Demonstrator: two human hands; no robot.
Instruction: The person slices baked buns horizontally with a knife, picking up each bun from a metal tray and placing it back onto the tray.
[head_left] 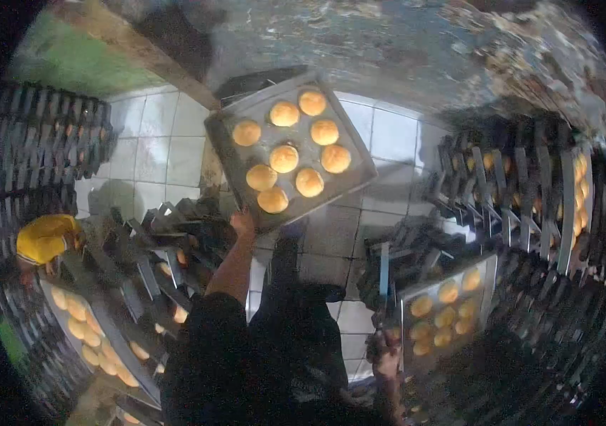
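My left hand (243, 222) grips the near edge of a metal baking tray (225, 145) held out over the tiled floor, with several golden buns (284, 157) on it. My right hand (386, 357) holds the corner of a second tray (489, 273) of buns (447, 312), which sits partly inside the rack (530, 206) on the right. My dark sleeves and body fill the bottom middle of the view.
Tall tray racks stand on both sides; the left rack (139, 263) holds trays of buns (93, 341). A person in a yellow top (46, 238) crouches at far left. Pale floor tiles (161, 142) run between the racks toward a stained wall.
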